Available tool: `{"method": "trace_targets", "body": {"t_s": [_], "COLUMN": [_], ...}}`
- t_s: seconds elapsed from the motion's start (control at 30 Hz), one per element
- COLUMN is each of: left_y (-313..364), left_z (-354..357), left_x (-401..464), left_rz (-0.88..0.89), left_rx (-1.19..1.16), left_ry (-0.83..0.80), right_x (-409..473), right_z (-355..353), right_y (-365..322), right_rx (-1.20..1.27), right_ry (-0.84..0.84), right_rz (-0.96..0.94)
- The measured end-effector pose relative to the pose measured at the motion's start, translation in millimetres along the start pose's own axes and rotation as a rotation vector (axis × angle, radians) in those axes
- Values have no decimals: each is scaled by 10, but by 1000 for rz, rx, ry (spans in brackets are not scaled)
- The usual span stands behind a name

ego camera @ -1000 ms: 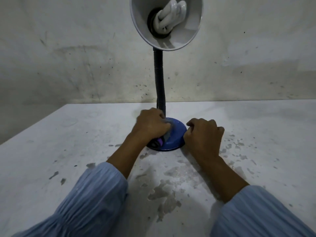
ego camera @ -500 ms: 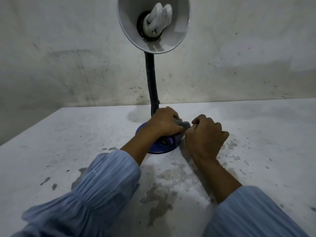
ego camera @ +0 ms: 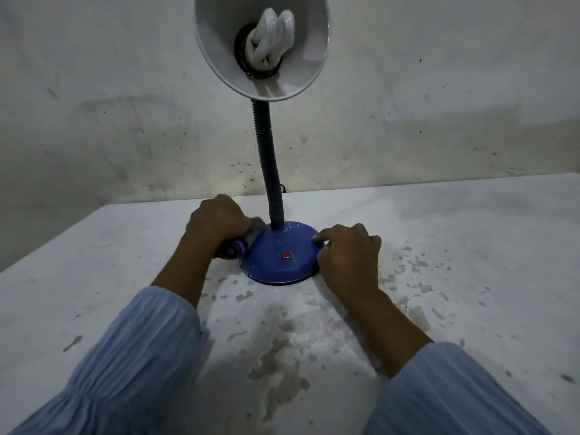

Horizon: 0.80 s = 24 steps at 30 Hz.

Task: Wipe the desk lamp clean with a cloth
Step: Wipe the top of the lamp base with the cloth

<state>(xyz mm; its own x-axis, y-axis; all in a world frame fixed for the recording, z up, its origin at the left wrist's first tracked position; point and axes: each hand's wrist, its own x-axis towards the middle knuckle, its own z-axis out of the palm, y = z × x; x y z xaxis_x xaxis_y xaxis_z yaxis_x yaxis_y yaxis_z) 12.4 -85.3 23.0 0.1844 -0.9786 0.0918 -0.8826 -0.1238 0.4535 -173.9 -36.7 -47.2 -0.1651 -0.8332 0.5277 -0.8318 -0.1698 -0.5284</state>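
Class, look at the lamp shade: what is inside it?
Inside the white lamp shade sits a white spiral bulb in a dark socket. The socket's wiring is covered.

Your left hand (ego camera: 216,219) presses a bunched grey-and-purple cloth (ego camera: 248,238) against the left flank of the upright desk lamp's blue domed base (ego camera: 279,259).
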Motion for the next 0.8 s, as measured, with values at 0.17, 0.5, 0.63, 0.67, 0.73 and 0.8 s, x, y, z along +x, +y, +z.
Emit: {"method": "trace_targets", "body": {"t_s": [0.17, 0.5, 0.63, 0.67, 0.73, 0.8], "left_y": [10, 88, 183, 220, 284, 339], "left_z": [245, 58, -169, -135, 43, 276], "left_x": [156, 52, -210, -262, -333, -399], "left_rz": [168, 163, 297, 339, 368, 364], "left_rx": [-174, -22, 3, -24, -99, -192], "left_ry": [70, -39, -316, -334, -239, -37], "right_x": [4, 15, 22, 19, 3, -22], "right_z": [24, 16, 6, -2, -13, -27], "right_y": [-6, -15, -26, -25, -10, -16], "right_rx": [10, 30, 20, 18, 12, -23], "right_ry": [-4, -4, -15, -19, -21, 0], "right_rz": [17, 38, 32, 29, 18, 16]}}
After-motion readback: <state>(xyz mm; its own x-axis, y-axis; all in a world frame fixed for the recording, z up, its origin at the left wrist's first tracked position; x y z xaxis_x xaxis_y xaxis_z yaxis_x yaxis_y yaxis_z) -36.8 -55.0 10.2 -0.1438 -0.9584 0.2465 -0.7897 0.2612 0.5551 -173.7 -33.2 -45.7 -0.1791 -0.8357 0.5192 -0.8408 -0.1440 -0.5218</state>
